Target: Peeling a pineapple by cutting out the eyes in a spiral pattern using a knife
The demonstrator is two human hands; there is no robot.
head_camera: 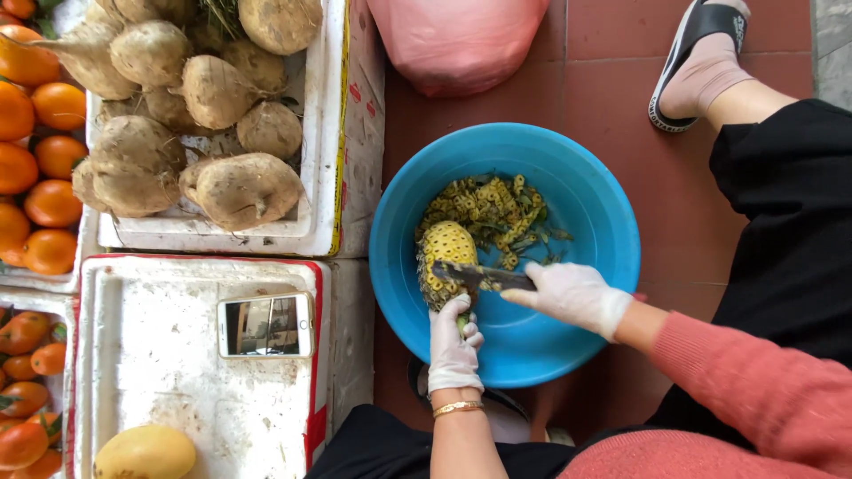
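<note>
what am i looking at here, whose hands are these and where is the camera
There is no machine here. The one picture comes from a camera worn on a person's head, looking straight down at their own two gloved hands. The left hand holds a half-peeled pineapple from below, over a blue basin on the red tile floor. The right hand grips a knife laid across the fruit. Peel scraps lie in the basin. To the left stand white foam boxes: one holds brown root vegetables, another's lid carries a phone and a yellow fruit. Orange fruits fill the far left edge.
</note>
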